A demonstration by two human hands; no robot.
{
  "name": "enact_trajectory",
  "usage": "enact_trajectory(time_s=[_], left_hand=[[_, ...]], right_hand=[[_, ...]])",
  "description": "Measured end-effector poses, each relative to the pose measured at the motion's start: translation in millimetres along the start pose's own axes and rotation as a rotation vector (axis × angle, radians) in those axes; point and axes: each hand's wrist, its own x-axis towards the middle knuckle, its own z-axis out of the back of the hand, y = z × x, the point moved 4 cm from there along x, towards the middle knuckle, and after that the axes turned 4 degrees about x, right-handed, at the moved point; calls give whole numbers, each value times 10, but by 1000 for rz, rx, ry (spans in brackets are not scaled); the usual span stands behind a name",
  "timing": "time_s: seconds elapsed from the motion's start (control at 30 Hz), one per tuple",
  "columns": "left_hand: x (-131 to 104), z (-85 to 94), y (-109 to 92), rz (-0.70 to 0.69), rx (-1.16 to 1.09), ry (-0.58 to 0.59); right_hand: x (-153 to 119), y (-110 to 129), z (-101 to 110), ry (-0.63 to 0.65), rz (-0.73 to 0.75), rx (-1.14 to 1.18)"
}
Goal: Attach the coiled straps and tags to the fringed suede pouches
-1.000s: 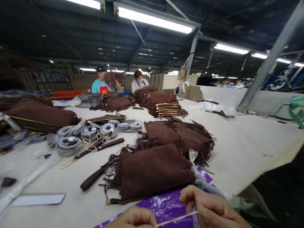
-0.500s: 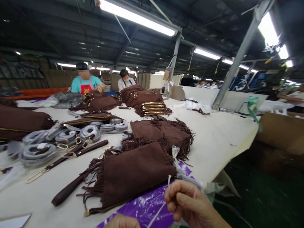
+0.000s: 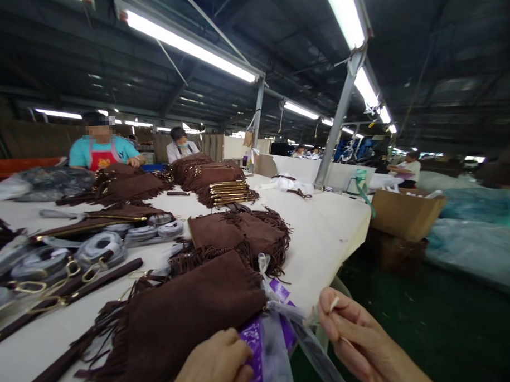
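Observation:
A brown fringed bag [image 3: 188,310] lies flat at the near table edge, its fringe and a dark strap toward the left. My left hand [image 3: 215,364] is at its lower edge, fingers curled and closed beside the purple plastic sheet [image 3: 252,347]; what they hold, if anything, is hidden. To the right, past the table edge, my right hand [image 3: 360,335] is closed in a pinch. A short white end of string [image 3: 334,304] sticks out between its thumb and fingers. Clear plastic strips [image 3: 304,328] hang from the bag's right end, between my hands.
More fringed bags [image 3: 239,230] are stacked just behind, with a further pile [image 3: 221,178] beyond. Wrapped coiled straps [image 3: 100,249] and gold-clipped straps [image 3: 70,289] cover the left side. Two people sit across the table [image 3: 323,216]. A cardboard box [image 3: 406,213] stands at the right.
The view has turned right. My right hand has moved away from the bag, rightward past the table edge. The string stretched between my hands earlier no longer shows there; a short end shows in my right hand.

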Motion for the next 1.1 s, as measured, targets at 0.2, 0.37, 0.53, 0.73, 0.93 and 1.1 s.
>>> enact_trajectory(time_s=[0.2, 0.37, 0.53, 0.73, 0.93, 1.1], left_hand=[[851, -186, -255, -113, 435, -145], [1027, -235, -69, -154, 540, -164], [795, -148, 95, -305, 417, -171], [373, 188, 281, -355, 167, -243], [41, 396, 302, -354, 248, -328], [-227, 278, 326, -324, 307, -441]], right_hand=[[-56, -90, 101, -44, -113, -338], [-33, -34, 241, -103, -140, -552], [98, 17, 326, -143, -62, -639], [329, -131, 31, 57, 2, -729], [512, -499, -524, 334, -2, -850], [600, -687, -652, 288, 84, -909]])
